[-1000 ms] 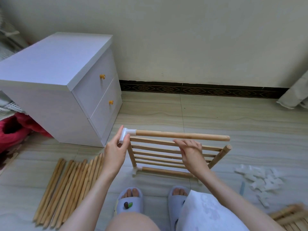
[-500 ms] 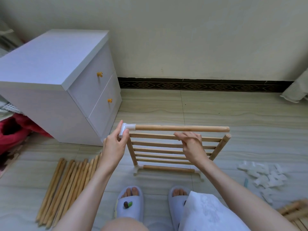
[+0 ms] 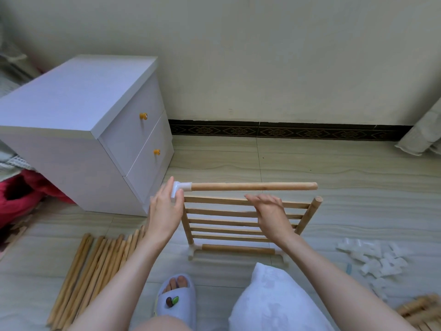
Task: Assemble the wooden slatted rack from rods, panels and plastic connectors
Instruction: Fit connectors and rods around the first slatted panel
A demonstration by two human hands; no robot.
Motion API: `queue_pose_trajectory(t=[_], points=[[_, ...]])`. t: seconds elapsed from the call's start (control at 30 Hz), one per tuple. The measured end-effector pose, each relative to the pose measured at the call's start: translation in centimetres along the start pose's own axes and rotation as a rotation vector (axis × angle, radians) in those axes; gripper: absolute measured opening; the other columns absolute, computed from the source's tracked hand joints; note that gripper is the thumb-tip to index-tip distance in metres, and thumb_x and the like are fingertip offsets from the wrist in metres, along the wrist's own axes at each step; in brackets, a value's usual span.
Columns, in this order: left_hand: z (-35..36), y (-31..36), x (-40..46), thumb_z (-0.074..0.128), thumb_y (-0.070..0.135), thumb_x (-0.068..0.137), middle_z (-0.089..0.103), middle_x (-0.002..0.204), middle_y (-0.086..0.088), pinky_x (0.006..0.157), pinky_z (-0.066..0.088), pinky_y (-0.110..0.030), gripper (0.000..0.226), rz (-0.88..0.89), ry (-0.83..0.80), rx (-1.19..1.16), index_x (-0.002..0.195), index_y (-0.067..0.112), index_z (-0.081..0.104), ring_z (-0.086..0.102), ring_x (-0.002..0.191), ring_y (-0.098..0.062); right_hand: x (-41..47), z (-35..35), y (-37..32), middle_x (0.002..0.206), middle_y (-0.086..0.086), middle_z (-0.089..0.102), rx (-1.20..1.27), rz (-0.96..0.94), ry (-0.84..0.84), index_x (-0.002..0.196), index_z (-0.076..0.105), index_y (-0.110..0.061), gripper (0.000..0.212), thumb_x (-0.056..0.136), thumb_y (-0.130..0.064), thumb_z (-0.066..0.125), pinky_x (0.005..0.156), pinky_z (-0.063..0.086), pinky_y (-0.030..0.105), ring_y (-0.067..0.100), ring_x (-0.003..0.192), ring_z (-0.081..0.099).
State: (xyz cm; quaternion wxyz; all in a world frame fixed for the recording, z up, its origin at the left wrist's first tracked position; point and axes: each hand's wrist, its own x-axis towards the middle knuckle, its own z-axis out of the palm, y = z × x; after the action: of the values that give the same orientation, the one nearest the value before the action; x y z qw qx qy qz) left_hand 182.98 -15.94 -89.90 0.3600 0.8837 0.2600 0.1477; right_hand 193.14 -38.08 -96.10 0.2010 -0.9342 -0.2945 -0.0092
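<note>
Loose rods (image 3: 95,266) lie in a fan on the floor (image 3: 334,177) at far left, beside the white cabinet (image 3: 78,130); their near ends run out of my view at the bottom edge

Left hand (image 3: 164,209) pinches the white connector (image 3: 178,187) at the left end of the top rod (image 3: 253,186). Compared with a second ago, the rod now sits higher and level, clear above the slatted panel (image 3: 243,220), where before it lay close along the top slat. I read this as the connector being lined up over the left upright, not yet pushed home. The upright's top is hidden behind the left hand, so I cannot tell whether socket and post touch

Right hand (image 3: 269,211) rests on the upper slats, fingers fairly straight and flat, steadying the panel; it has shifted little. The panel stands upright on the floor on its lower rod (image 3: 238,249)

Right upright (image 3: 310,216) ends bare, no connector on it, and the top rod's right end is bare too

Far right: a blurred pile of spare connectors (image 3: 377,259), count unreadable, and more wood (image 3: 420,309) cut off at the corner
</note>
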Motion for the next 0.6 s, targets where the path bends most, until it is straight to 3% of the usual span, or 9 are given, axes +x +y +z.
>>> queue_pose_trajectory(t=[0.1,0.17,0.3,0.37,0.5,0.6], points=[[0.2,1.7,0.4,0.040,0.018,0.098,0.030,0.152,-0.001,0.114,-0.003,-0.049,0.046,0.152,-0.002,0.235,0.144,0.016,0.035,0.012,0.145,-0.017,-1.0,0.1,0.5,0.096,0.003,0.067,-0.097,-0.104,0.091,0.116,0.061,-0.014,0.061,0.060,0.007,0.076,0.087,0.049,0.037,0.024,0.085,0.065],[0.6,4.1,0.7,0.042,0.021,0.098,0.034,0.150,0.000,0.116,-0.001,-0.048,0.047,0.299,-0.099,0.322,0.144,0.018,0.033,0.014,0.144,-0.016,-1.9,0.0,1.1,0.088,0.000,0.066,-0.150,-0.114,0.118,0.114,0.055,-0.016,0.073,0.049,0.002,0.082,0.089,0.050,0.040,0.020,0.077,0.064],[3.5,10.7,1.0,0.047,0.037,0.096,0.038,0.147,0.000,0.113,0.027,-0.037,0.059,0.502,-0.591,0.439,0.148,0.026,0.020,0.032,0.136,-0.016,-4.0,-0.5,2.7,0.108,0.005,0.061,-0.176,-0.208,0.131,0.123,0.043,-0.014,0.082,0.049,0.002,0.074,0.100,0.042,0.041,0.025,0.101,0.057],[5.9,13.7,0.0,0.048,0.043,0.094,0.038,0.147,0.000,0.107,0.035,-0.036,0.063,0.584,-0.737,0.536,0.148,0.028,0.019,0.038,0.132,-0.017,-5.0,-1.1,3.3,0.119,0.008,0.059,-0.236,-0.215,0.107,0.126,0.043,-0.010,0.088,0.044,0.001,0.074,0.101,0.041,0.044,0.026,0.115,0.050],[10.5,16.7,-2.8,0.045,0.049,0.093,0.049,0.136,0.002,0.088,0.044,-0.033,0.054,0.776,-0.673,0.652,0.140,0.025,0.031,0.052,0.115,-0.020,-8.4,-1.8,5.1,0.132,0.015,0.051,-0.178,-0.190,0.095,0.125,0.046,-0.008,0.087,0.044,0.004,0.074,0.094,0.046,0.043,0.029,0.125,0.038],[12.7,17.0,-3.6,0.043,0.052,0.093,0.059,0.120,0.004,0.079,0.048,-0.034,0.046,0.846,-0.593,0.657,0.127,0.022,0.040,0.058,0.103,-0.019,-12.4,-1.5,6.9,0.131,0.017,0.054,-0.122,-0.231,0.095,0.123,0.049,-0.008,0.075,0.053,0.009,0.069,0.097,0.047,0.039,0.031,0.123,0.048]])
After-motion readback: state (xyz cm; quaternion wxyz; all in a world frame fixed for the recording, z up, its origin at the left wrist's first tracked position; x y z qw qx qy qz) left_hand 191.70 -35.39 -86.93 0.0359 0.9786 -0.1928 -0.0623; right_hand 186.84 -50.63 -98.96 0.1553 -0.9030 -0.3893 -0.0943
